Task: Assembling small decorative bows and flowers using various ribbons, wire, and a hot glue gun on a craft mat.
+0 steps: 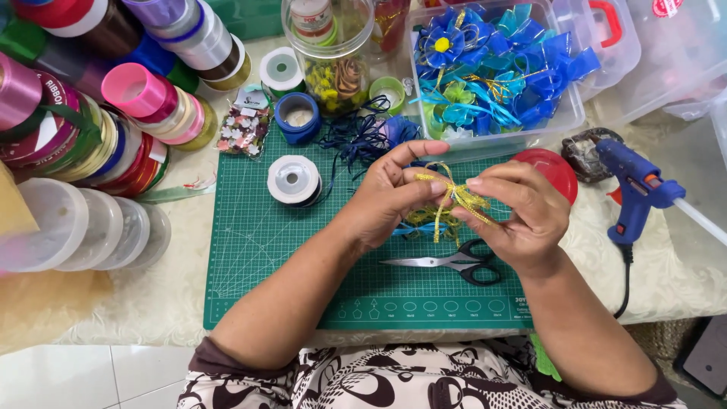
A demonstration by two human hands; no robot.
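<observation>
Both my hands meet above a green cutting mat (265,250). My left hand (390,193) pinches one side of a small gold mesh ribbon bow (454,195), and my right hand (519,212) pinches its other side. Loose gold ribbon tails hang below the bow, over a bit of blue ribbon. Black-handled scissors (454,263) lie shut on the mat just under my hands.
A blue glue gun (636,189) rests at the right beside a red lid (556,170). A clear box of blue ribbon bows (492,68) stands behind. Several ribbon spools (113,98), a white tape roll (294,180), a jar (333,53) and clear round tubs (83,227) crowd the left.
</observation>
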